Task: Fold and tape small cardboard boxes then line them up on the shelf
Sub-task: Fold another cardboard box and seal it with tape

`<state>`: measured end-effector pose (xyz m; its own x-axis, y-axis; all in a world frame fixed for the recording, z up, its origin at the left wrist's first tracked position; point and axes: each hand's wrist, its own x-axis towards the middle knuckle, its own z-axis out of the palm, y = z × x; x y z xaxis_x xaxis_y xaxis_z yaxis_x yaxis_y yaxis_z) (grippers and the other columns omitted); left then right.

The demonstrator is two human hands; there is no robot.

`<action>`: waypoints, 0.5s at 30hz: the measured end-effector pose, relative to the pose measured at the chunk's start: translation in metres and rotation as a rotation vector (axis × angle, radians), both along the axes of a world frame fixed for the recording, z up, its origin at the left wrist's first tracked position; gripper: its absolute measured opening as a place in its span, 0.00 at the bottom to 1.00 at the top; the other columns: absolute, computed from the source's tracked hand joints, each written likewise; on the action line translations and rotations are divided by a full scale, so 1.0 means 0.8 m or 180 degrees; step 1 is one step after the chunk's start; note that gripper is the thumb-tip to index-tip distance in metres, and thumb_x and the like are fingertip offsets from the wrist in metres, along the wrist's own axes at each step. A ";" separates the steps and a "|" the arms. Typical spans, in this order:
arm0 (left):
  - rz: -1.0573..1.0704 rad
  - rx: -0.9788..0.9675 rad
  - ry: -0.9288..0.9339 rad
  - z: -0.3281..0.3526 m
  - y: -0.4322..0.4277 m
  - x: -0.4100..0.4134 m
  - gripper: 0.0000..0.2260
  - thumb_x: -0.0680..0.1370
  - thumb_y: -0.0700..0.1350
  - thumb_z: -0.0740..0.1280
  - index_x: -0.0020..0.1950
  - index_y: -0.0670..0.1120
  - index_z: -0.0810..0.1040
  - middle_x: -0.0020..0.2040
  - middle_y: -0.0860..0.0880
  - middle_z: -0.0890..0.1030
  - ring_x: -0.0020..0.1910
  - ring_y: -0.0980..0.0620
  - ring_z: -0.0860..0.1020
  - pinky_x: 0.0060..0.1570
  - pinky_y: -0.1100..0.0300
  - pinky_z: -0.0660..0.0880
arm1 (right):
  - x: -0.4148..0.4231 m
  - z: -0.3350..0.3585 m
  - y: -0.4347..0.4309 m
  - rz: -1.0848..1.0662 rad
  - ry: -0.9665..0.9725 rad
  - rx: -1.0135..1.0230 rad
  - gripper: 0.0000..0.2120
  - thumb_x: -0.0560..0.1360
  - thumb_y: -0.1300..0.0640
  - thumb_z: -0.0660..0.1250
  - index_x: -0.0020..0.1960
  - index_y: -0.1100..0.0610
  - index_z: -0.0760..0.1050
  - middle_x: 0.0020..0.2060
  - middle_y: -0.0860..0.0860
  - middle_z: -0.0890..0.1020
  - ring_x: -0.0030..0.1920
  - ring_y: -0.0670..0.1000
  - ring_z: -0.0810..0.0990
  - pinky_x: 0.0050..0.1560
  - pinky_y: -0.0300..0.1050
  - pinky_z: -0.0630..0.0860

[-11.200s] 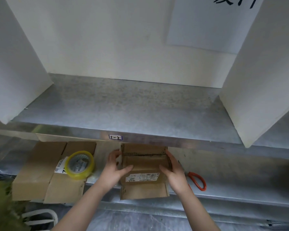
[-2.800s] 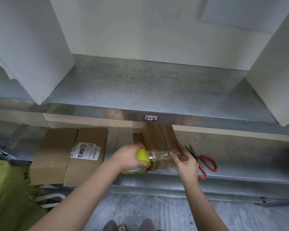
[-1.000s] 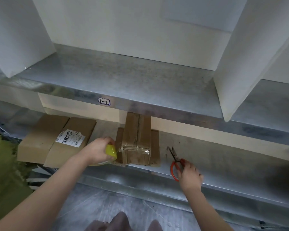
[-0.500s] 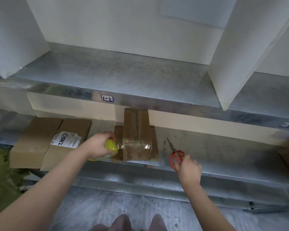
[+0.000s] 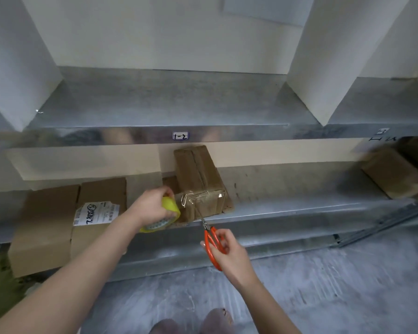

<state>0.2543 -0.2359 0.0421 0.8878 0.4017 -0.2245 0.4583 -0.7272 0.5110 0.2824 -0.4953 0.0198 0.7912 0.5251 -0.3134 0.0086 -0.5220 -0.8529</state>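
Flattened cartons (image 5: 46, 220) lie on the lower shelf (image 5: 299, 201), at 9 o'clock from the work. Left hand (image 5: 150, 207): grip wrapped round the yellow tape roll (image 5: 170, 208), drawing a clear strip (image 5: 185, 197) across to the small box (image 5: 198, 174). The box stands on the shelf just right of the roll, its near face already banded.

Change: scissors (image 5: 212, 239), flat on the shelf at the box's 4 o'clock a moment ago, are now lifted. Right hand (image 5: 229, 254) pinches the orange loops, blades pointing to 11 o'clock, tips at the strip. Cut looks imminent; lining up on the shelf remains. Another carton (image 5: 393, 174) sits far right, at 3 o'clock.
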 end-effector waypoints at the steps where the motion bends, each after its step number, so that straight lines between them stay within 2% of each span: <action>1: -0.0045 -0.0010 -0.0006 -0.001 0.002 -0.002 0.20 0.66 0.51 0.78 0.54 0.52 0.74 0.54 0.50 0.78 0.50 0.51 0.74 0.44 0.61 0.67 | -0.008 -0.001 0.007 0.0045 0.0185 0.0001 0.18 0.68 0.32 0.69 0.48 0.42 0.72 0.31 0.40 0.80 0.32 0.38 0.78 0.32 0.30 0.70; 3: -0.0112 -0.0054 -0.0007 -0.003 0.007 -0.005 0.20 0.67 0.51 0.78 0.54 0.53 0.74 0.54 0.50 0.78 0.50 0.51 0.75 0.45 0.61 0.68 | -0.017 -0.002 0.019 0.0112 0.0575 -0.0067 0.18 0.70 0.32 0.68 0.49 0.44 0.72 0.31 0.41 0.78 0.33 0.38 0.77 0.33 0.30 0.70; 6: -0.0205 -0.0076 -0.0008 -0.005 0.013 -0.007 0.20 0.67 0.51 0.77 0.54 0.53 0.73 0.55 0.50 0.77 0.52 0.51 0.75 0.47 0.61 0.69 | -0.022 -0.002 0.036 0.0098 0.0843 -0.0273 0.20 0.71 0.31 0.66 0.51 0.44 0.70 0.40 0.45 0.79 0.40 0.43 0.78 0.39 0.36 0.71; 9: -0.0296 -0.0083 0.0024 -0.005 0.019 -0.007 0.19 0.68 0.52 0.77 0.53 0.54 0.72 0.55 0.51 0.77 0.52 0.51 0.74 0.48 0.61 0.70 | -0.022 0.001 0.048 0.0044 0.0940 -0.0294 0.21 0.71 0.30 0.65 0.54 0.44 0.69 0.46 0.47 0.80 0.46 0.45 0.79 0.43 0.39 0.73; 15: -0.0399 -0.0049 -0.0018 -0.003 0.021 -0.003 0.20 0.68 0.52 0.77 0.55 0.52 0.73 0.54 0.52 0.76 0.51 0.51 0.74 0.46 0.61 0.68 | -0.020 0.009 0.060 -0.0109 0.0939 -0.0297 0.23 0.71 0.31 0.65 0.53 0.49 0.72 0.41 0.46 0.80 0.44 0.44 0.78 0.41 0.38 0.70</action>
<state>0.2518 -0.2190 0.0396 0.9321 0.2841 -0.2247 0.3614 -0.7706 0.5249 0.2662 -0.4474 0.0267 0.6758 0.4578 -0.5777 -0.2511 -0.5939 -0.7644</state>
